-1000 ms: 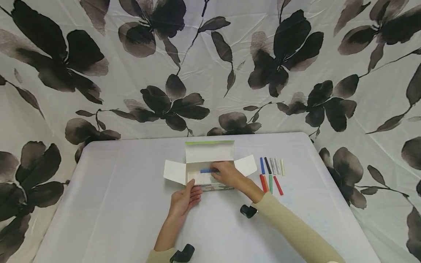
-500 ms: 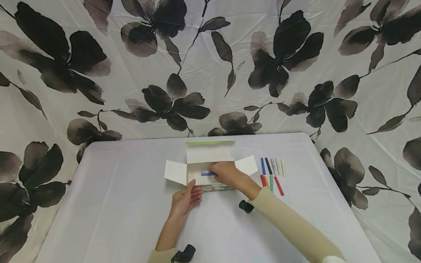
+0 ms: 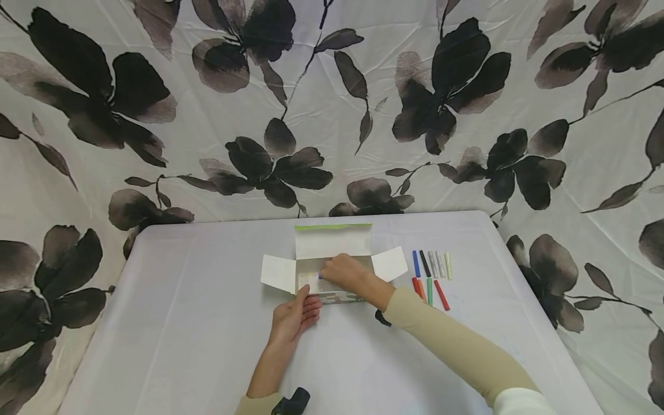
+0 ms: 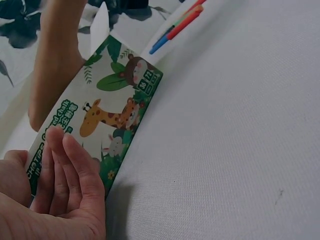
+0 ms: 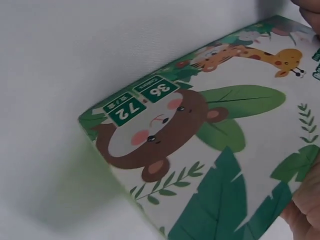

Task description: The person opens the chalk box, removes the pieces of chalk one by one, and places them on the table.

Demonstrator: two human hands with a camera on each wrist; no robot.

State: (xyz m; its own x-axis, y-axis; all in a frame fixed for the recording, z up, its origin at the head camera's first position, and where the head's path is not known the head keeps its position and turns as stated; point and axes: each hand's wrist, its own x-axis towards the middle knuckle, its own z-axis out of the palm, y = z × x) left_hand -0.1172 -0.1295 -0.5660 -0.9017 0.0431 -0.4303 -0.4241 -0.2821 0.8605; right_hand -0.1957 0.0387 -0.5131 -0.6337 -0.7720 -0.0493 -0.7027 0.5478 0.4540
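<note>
A white cardboard chalk box (image 3: 280, 272) with a green animal print (image 4: 107, 115) stands with its lid and side flaps spread. My left hand (image 3: 293, 320) holds its near wall at the left corner, thumb over the rim and fingers along the printed front. My right hand (image 3: 350, 274) reaches down inside the box, its fingertips hidden. Just left of its knuckles shows the end of a blue stick, perhaps a marker (image 3: 320, 277); the hand covers the rest. Whether the fingers grip it or only touch it is not visible.
Right of the box lie two rows of colored sticks like markers: a blue one (image 3: 416, 263), a black one (image 3: 425, 263), pale ones, a green one (image 3: 429, 291) and a red one (image 3: 441, 294) among them. A floral cloth (image 3: 363, 115) hangs behind the white table (image 3: 181, 323).
My right hand has moved left along the blue stick, which sits lower in the box than a second ago and is now mostly covered. My left hand stays on the box.
</note>
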